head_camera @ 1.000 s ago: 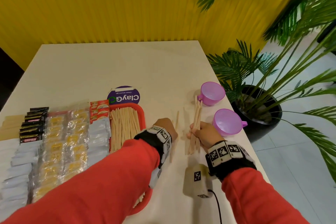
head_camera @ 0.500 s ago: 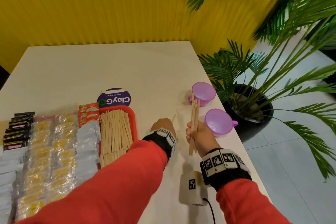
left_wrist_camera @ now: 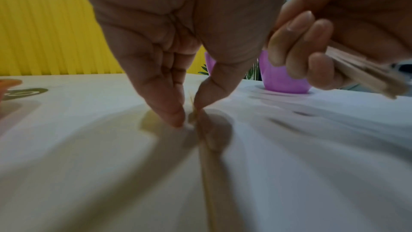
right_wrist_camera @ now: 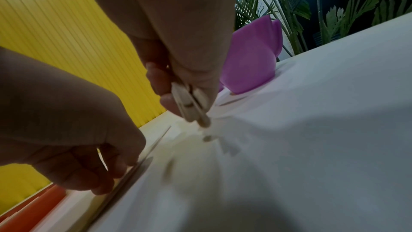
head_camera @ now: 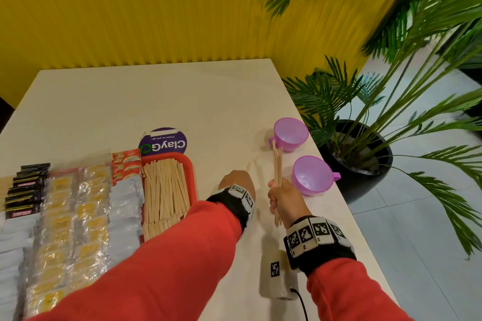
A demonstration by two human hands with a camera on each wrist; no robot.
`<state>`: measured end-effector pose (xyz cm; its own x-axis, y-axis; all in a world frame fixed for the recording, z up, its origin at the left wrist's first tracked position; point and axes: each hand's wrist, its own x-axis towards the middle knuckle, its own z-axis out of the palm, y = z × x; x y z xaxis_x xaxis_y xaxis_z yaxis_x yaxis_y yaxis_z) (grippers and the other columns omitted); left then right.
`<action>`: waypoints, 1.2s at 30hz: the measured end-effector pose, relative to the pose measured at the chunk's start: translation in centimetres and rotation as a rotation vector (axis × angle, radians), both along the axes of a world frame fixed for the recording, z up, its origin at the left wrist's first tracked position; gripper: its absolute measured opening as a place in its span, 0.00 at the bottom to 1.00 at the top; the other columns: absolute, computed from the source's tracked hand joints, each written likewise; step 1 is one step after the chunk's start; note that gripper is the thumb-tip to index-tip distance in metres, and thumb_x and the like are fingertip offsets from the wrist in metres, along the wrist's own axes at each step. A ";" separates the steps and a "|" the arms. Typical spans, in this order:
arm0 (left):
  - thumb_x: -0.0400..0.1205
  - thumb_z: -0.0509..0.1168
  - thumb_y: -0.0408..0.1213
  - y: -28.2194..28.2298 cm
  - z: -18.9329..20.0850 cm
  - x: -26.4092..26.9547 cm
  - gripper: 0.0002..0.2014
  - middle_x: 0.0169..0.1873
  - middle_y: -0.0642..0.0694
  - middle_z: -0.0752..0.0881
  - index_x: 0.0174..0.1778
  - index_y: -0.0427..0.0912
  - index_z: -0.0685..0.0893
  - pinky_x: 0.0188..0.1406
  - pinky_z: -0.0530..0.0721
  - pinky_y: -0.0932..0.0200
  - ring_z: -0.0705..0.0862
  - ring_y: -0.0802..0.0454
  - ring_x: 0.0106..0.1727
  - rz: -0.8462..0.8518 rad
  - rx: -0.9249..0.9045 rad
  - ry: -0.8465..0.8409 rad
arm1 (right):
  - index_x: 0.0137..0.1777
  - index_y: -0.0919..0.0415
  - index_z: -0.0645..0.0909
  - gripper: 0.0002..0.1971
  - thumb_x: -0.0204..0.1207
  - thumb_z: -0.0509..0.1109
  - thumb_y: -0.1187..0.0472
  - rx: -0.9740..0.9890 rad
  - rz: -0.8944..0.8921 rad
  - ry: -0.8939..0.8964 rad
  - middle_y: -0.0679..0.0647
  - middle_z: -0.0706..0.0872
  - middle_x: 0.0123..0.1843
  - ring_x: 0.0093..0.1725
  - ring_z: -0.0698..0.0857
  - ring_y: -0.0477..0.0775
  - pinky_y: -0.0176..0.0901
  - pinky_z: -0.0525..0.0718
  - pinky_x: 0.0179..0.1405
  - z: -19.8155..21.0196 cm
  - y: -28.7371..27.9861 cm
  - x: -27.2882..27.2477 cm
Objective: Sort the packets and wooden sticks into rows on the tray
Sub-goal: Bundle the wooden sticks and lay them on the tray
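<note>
Head view gives me my right hand (head_camera: 283, 199) fisted around a bundle of pale wooden sticks (head_camera: 277, 164) beside the red tray (head_camera: 193, 177), while only the left-wrist view reveals my left hand (left_wrist_camera: 178, 70) pinching one thin wooden stick (left_wrist_camera: 207, 165) on the white table (head_camera: 156, 101).

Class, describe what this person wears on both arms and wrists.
Both arms wear red long sleeves. Each wrist carries a black band with white square tags bearing black coded markings: left wrist band, right wrist band. The hands are bare, without gloves.
</note>
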<state>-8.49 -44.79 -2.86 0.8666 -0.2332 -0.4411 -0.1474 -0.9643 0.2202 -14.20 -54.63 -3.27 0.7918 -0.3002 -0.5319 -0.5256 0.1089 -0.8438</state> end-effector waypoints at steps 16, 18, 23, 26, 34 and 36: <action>0.79 0.59 0.29 0.8 0.0 -0.6 0.10 0.53 0.42 0.87 0.49 0.38 0.85 0.48 0.79 0.61 0.85 0.44 0.56 -0.028 0.002 -0.015 | 0.42 0.60 0.71 0.12 0.77 0.51 0.76 0.038 -0.020 0.003 0.52 0.67 0.28 0.25 0.65 0.47 0.38 0.64 0.26 0.0 -0.1 -0.1; 0.79 0.60 0.30 1.1 0.0 -0.4 0.08 0.52 0.42 0.87 0.46 0.40 0.84 0.45 0.77 0.62 0.86 0.45 0.55 -0.009 -0.024 0.012 | 0.43 0.60 0.72 0.13 0.76 0.51 0.76 0.034 -0.014 -0.003 0.52 0.68 0.28 0.25 0.65 0.47 0.38 0.65 0.26 0.0 -0.1 -0.2; 0.75 0.66 0.37 1.9 0.5 0.4 0.10 0.34 0.44 0.82 0.29 0.40 0.76 0.38 0.77 0.59 0.81 0.46 0.40 0.238 -0.226 0.117 | 0.48 0.60 0.75 0.10 0.81 0.53 0.70 0.061 -0.005 -0.026 0.51 0.68 0.28 0.25 0.66 0.46 0.38 0.67 0.27 0.1 -0.1 -0.2; 0.69 0.68 0.34 2.7 0.8 0.3 0.07 0.26 0.46 0.82 0.25 0.42 0.78 0.44 0.84 0.52 0.82 0.46 0.34 0.398 -0.664 0.118 | 0.51 0.61 0.76 0.08 0.81 0.56 0.68 -0.040 0.066 -0.036 0.51 0.70 0.30 0.26 0.67 0.46 0.37 0.68 0.27 0.1 0.2 0.1; 0.68 0.69 0.25 4.0 2.2 0.4 0.07 0.27 0.45 0.82 0.31 0.42 0.84 0.40 0.80 0.55 0.79 0.51 0.31 0.325 -0.948 0.069 | 0.53 0.67 0.79 0.13 0.83 0.61 0.57 -0.522 0.403 -0.269 0.62 0.79 0.45 0.44 0.78 0.54 0.41 0.70 0.38 0.0 2.6 1.5; 0.64 0.71 0.33 4.2 2.5 0.4 0.09 0.36 0.40 0.88 0.39 0.38 0.87 0.51 0.83 0.48 0.85 0.43 0.42 0.301 -0.919 0.047 | 0.53 0.69 0.79 0.13 0.84 0.58 0.59 -0.593 0.410 -0.297 0.63 0.77 0.49 0.48 0.76 0.56 0.40 0.69 0.42 -0.7 2.9 1.9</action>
<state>-8.14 -40.63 -0.35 0.9326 -0.2754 -0.2334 0.1061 -0.4088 0.9064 -12.34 -51.72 -3.98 0.9851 -0.1209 -0.1222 -0.1693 -0.5583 -0.8122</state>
